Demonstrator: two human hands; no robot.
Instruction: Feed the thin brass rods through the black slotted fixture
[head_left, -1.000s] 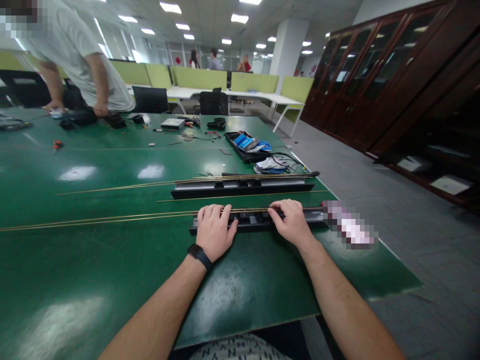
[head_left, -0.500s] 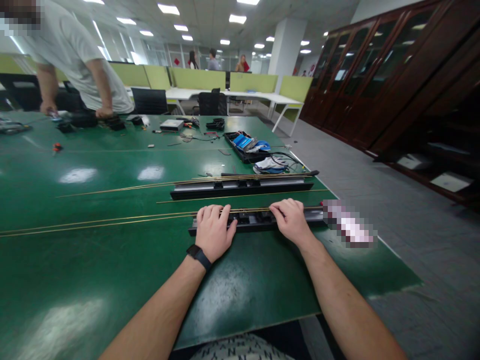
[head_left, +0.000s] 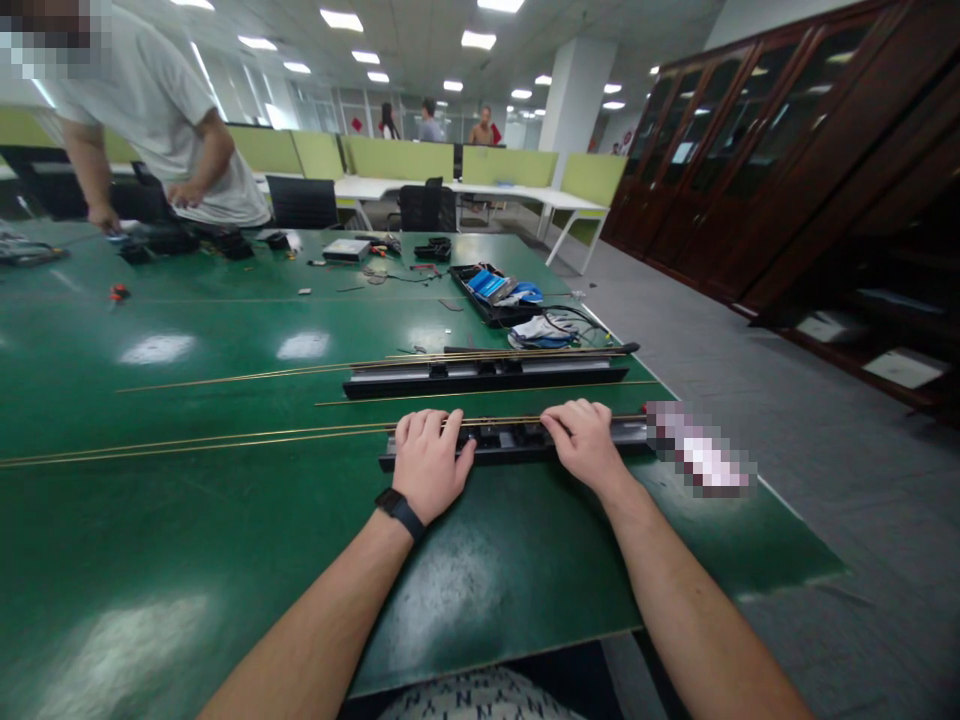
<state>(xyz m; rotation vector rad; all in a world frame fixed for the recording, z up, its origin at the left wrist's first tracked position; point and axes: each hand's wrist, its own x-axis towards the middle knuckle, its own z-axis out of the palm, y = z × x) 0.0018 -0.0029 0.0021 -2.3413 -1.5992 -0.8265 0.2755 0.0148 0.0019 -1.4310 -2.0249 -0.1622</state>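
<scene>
A long black channel (head_left: 517, 457) with a grey inside lies across the green table before me. My left hand (head_left: 429, 462), wearing a dark wristband, is wrapped over its left part, fingers across the far side and thumb near the front. Thin brass-coloured rods (head_left: 225, 442) run along the channel and stretch far out to the left. Farther right, the fingertips of my right hand (head_left: 583, 440) pinch together at a rod over the channel. Those fingers hide the exact contact. Behind lies a second black channel (head_left: 487, 383) with more rods over it, and a loose rod (head_left: 420, 398) between the two channels.
A black tray (head_left: 480, 305) holds blue items, with a white-and-blue bundle (head_left: 544, 330) and cables near it. A blurred-out object (head_left: 701, 455) lies by the right table edge. Across the green table (head_left: 225, 560), a co-worker in a white shirt (head_left: 161, 120) stands among black parts.
My hands stay practically where they were on the channel and rod. Across the table, one of the co-worker's hands has lifted from the black parts. The view has shifted slightly.
</scene>
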